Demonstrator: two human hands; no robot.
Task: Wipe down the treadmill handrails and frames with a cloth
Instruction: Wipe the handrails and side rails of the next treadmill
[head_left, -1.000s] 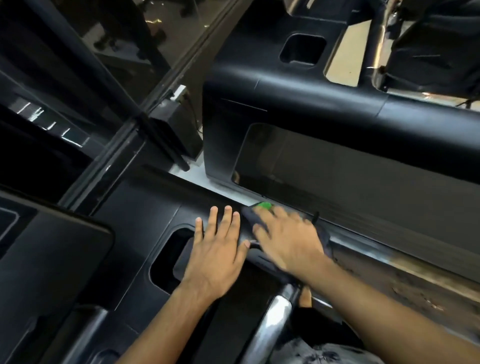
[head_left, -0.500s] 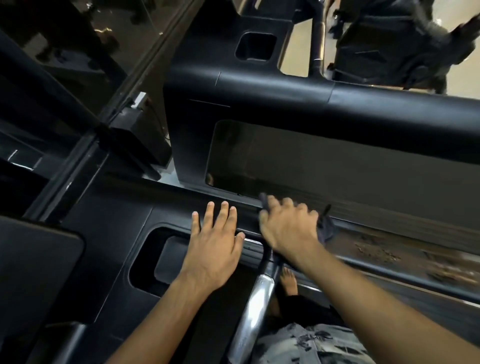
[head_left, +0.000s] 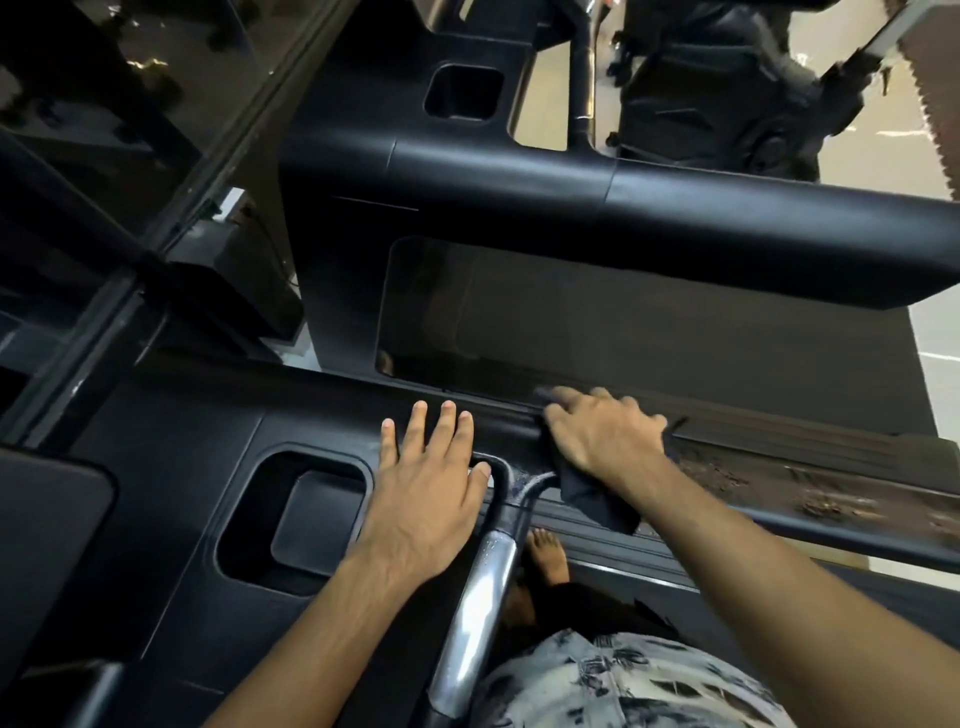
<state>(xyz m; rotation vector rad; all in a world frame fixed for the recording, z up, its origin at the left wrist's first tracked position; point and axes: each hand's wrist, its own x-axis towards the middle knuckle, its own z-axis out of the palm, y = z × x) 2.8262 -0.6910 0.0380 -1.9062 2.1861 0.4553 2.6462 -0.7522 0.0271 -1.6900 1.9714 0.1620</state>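
Note:
My left hand (head_left: 426, 499) lies flat with straight fingers on the black treadmill console frame (head_left: 182, 467). To its right, my right hand (head_left: 602, 436) holds a dark cloth (head_left: 597, 501) against the black side handrail (head_left: 779, 478). The fingers curl over the rail's far edge, and a corner of the cloth hangs below the palm. Further right, the rail's top shows brownish dust patches. A chrome grip bar (head_left: 478, 613) rises between my two arms to meet the console.
A cup-holder recess (head_left: 311, 514) sits in the console left of my left hand. A neighbouring treadmill's thick black handrail (head_left: 675, 218) runs across beyond. My bare foot (head_left: 545, 556) stands on the deck below. A dark glass wall (head_left: 130, 104) is at the left.
My right hand has slid the cloth rightward along the rail, away from my left hand, and its fingers have curled over the rail. The left hand has stayed flat on the console.

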